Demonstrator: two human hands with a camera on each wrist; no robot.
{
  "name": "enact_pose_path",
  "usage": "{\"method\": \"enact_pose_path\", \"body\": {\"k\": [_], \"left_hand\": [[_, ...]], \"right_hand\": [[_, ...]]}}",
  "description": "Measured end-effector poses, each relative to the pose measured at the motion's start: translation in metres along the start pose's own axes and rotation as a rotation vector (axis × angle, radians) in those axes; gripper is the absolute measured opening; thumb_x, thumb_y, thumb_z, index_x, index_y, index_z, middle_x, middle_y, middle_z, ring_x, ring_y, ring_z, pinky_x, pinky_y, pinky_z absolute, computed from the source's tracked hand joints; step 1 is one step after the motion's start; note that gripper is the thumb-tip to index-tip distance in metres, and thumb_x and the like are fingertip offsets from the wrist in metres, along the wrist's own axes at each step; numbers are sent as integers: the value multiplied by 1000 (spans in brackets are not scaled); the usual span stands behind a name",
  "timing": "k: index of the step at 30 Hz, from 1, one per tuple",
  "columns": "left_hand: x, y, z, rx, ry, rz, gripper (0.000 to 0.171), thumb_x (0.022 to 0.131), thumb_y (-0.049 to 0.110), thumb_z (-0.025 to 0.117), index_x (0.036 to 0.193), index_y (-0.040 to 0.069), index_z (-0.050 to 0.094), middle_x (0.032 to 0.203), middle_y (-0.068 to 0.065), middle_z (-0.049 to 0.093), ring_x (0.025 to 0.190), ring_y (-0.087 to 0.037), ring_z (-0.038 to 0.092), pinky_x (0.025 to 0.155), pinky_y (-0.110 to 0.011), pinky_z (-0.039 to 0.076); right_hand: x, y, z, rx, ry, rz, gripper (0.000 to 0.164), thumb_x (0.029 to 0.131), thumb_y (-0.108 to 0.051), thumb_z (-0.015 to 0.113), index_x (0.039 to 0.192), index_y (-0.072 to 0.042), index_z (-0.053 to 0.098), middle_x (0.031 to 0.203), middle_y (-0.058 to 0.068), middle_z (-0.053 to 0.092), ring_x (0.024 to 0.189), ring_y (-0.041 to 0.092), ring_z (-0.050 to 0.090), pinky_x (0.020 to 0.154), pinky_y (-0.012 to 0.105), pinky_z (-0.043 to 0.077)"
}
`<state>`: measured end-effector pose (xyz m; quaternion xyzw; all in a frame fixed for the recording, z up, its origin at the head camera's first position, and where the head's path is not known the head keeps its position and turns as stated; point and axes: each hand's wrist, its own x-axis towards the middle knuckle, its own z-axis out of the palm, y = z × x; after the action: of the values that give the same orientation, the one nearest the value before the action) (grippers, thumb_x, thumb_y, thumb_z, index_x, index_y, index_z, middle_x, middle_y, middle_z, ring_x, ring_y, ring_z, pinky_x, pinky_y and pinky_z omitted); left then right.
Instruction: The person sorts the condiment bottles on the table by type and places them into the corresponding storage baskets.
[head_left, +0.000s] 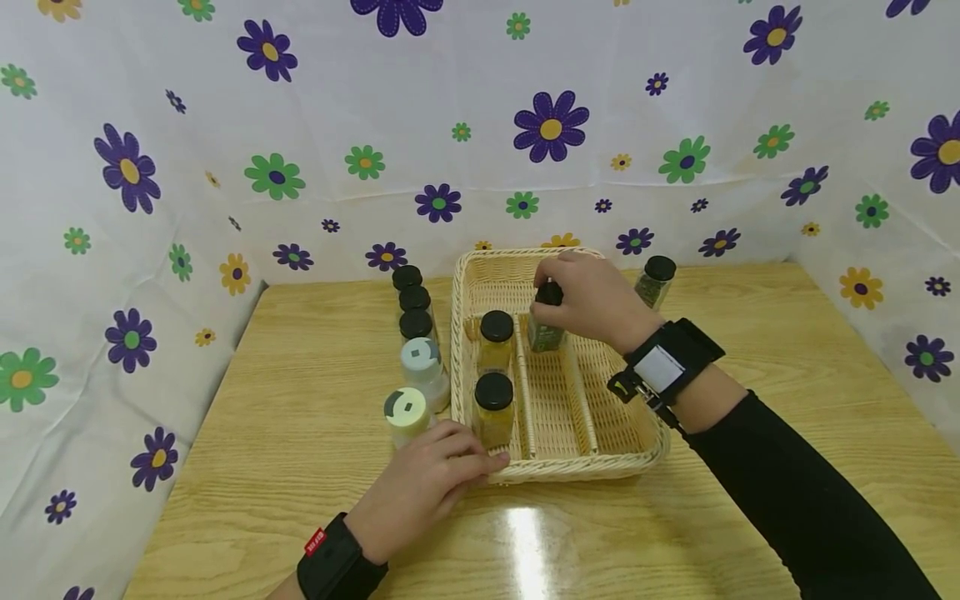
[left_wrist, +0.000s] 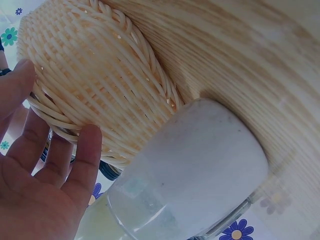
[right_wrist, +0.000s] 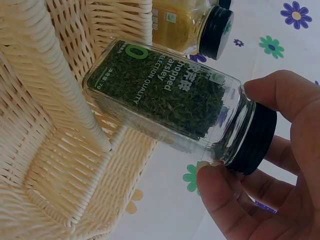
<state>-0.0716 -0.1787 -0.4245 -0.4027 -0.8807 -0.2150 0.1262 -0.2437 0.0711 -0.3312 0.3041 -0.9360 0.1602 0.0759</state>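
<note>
My right hand (head_left: 592, 300) pinches a glass jar of chopped parsley (right_wrist: 165, 92) by the neck below its black cap. The jar stands upright over the basket's second compartment from the left; whether its base touches the bottom cannot be told. My left hand (head_left: 427, 467) holds the front left corner of the wicker basket (head_left: 577, 471), thumb and fingers at its rim (left_wrist: 65, 132). Two black-capped jars of yellow spice, a rear one (head_left: 495, 342) and a front one (head_left: 494, 412), stand in the left compartment. Beside the left hand is a jar of white contents (left_wrist: 200, 160).
Left of the basket, several jars stand in a row: black-capped ones (head_left: 415, 323) behind, then a pale blue-capped jar (head_left: 423, 367) and a yellow-capped jar (head_left: 407, 412). Another green herb jar (head_left: 654, 283) stands beyond the basket's right side. Flowered cloth (head_left: 465, 158) hangs behind the table.
</note>
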Motion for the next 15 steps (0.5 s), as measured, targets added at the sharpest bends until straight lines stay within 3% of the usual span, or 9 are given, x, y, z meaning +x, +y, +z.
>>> {"method": "enact_pose_path", "body": {"k": [15], "left_hand": [[-1, 0, -1, -10, 6, -14, 38, 91, 7, 70, 124, 26, 71, 99, 11, 66, 99, -9, 54, 87, -28, 49]], "right_hand": [[2, 1, 8, -1, -23, 27, 26, 87, -32, 69, 104, -12, 69, 97, 4, 65, 81, 20, 57, 70, 34, 51]]}}
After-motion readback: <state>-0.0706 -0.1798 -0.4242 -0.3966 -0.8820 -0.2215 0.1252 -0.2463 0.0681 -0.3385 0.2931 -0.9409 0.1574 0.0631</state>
